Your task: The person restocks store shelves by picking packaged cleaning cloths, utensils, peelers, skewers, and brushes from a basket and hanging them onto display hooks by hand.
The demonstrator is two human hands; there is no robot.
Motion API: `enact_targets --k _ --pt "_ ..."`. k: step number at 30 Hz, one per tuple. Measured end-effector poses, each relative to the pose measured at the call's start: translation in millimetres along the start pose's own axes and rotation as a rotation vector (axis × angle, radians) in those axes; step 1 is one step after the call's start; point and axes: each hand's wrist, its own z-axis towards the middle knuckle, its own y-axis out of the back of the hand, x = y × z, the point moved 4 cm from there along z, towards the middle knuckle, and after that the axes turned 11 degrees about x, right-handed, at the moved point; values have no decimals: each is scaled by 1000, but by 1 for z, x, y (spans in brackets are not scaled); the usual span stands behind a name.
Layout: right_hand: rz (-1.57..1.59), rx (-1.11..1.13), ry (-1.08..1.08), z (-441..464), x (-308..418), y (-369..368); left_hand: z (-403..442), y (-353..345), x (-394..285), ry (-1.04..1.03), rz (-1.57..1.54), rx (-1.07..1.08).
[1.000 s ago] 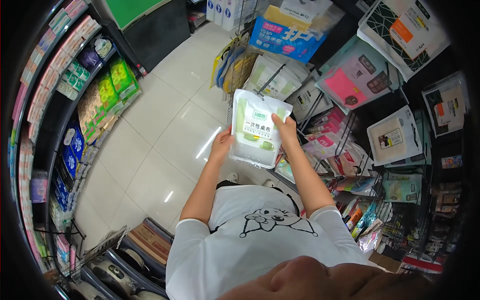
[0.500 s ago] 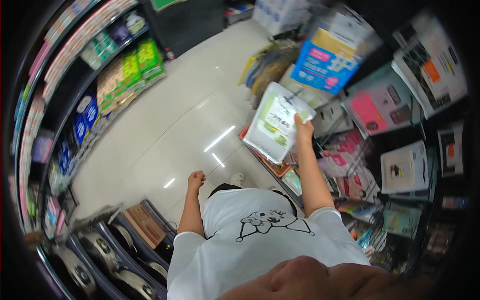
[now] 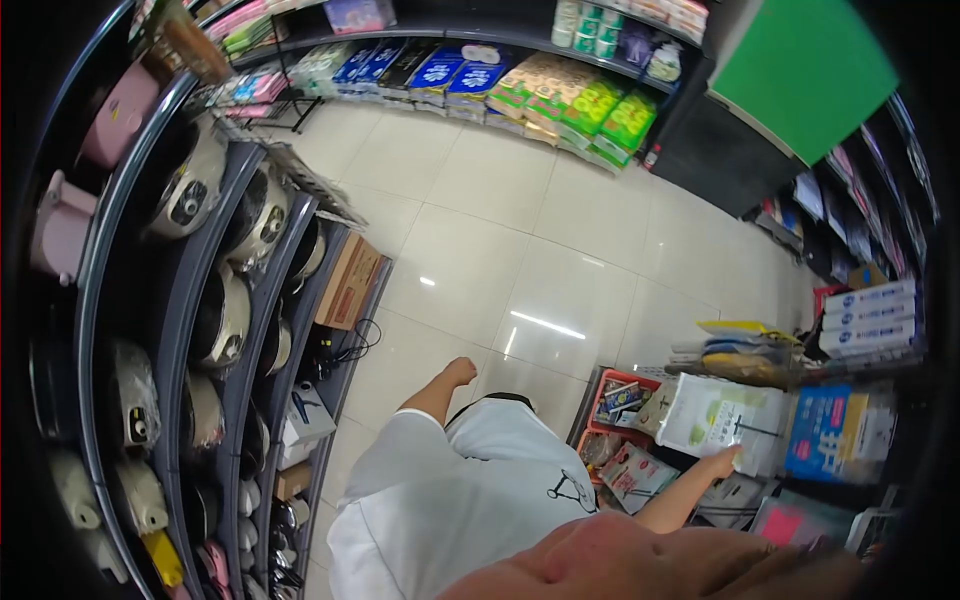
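My right hand (image 3: 718, 465) is at the lower edge of a white and light-green flat package (image 3: 712, 422), its fingers closed on that edge. The package hangs on a rack hook, and its print is too small to read. Beside it hangs a blue and yellow packet (image 3: 828, 435). My left hand (image 3: 461, 371) hangs over the tiled floor, fingers curled in, with nothing visible in it.
Rice cookers (image 3: 222, 315) in plastic wrap fill the shelves on the left, near a brown cardboard box (image 3: 347, 283). Bagged packs (image 3: 480, 78) line the far shelf. A red basket (image 3: 603, 385) of small goods stands below the rack, and a green panel (image 3: 800, 75) is at far right.
My view has swung left, so the hanging package now appears lower and farther right. The cooker shelves show more fully. My right hand stays at the package; my left stays low and curled.
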Motion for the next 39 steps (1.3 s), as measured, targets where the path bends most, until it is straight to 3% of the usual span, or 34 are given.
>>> enact_targets --k 4,6,8,10,12,13,15,16,18,19,21,23,26,30,31,34,35,37,39 --pt "-93 -113 -4 -21 25 -6 -14 0 -28 -40 -216 -49" --pt "-12 -54 83 -20 27 -8 -15 0 -30 -24 -238 -98" --pt "-194 -127 -99 -30 37 -3 -7 1 -20 -19 -151 -52" --pt "-216 -143 -95 -26 35 2 5 1 2 -16 -52 1" --pt "-241 -160 -94 -22 34 7 19 -1 19 -181 429 122" --pt "-302 -181 -96 -23 36 9 25 1 25 -183 434 127" --pt "-361 -202 -100 -24 40 12 32 -3 24 -399 1144 155" --pt "-396 -175 -98 -25 42 12 27 0 17 -400 1145 155" --pt "-431 -144 -92 -32 40 10 24 18 6 -93 346 26" --pt "-381 -94 9 -35 37 9 25 19 -1 -93 343 25" --pt "-337 -39 110 -35 29 11 27 21 -9 -47 44 -27" --pt "-717 11 98 -20 13 18 26 17 -22 -42 -23 -36" --pt "-836 29 103 -30 13 13 15 13 -37 -42 -120 -53" --pt "-818 53 76 -36 6 12 1 12 -36 -51 -139 -67" --pt "-689 130 -18 -45 0 12 -3 11 -33 -54 -137 -68" --pt "-419 440 -192 -37 -54 37 -12 5 -12 -35 13 -51" --pt "-474 423 -129 -69 -49 45 0 -4 5 -28 206 8" --pt "-407 535 -249 -93 -84 79 4 -14 24 -50 447 92" --pt "-467 670 -199 -126 -112 125 -4 -38 21 -457 1293 284"
